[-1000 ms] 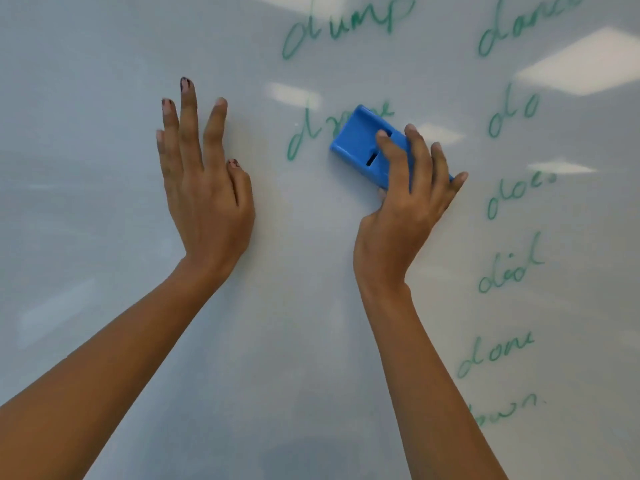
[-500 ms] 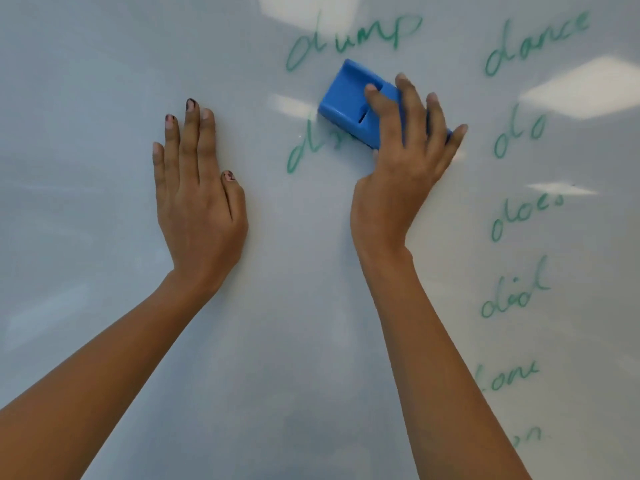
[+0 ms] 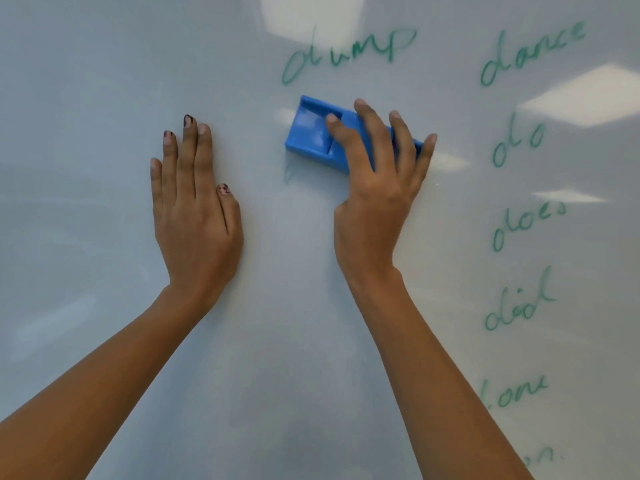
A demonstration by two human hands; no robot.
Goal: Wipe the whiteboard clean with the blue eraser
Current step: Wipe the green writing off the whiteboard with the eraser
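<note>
Right hand (image 3: 377, 188) grips the blue eraser (image 3: 311, 133), fingers curled over its back, holding it against the whiteboard (image 3: 86, 98). It's just right of the left hand (image 3: 194, 209), which lies flat on the board, fingers straight. I'd keep the pad flush and press evenly. Catch the green smudge (image 3: 288, 171) by its lower corner, then sweep up through "dump" (image 3: 349, 50) and across the green words (image 3: 530, 220) further right.

Left hand (image 3: 197, 216) flat, fingers straight; right hand (image 3: 374, 199) grips eraser (image 3: 311, 133)
</note>
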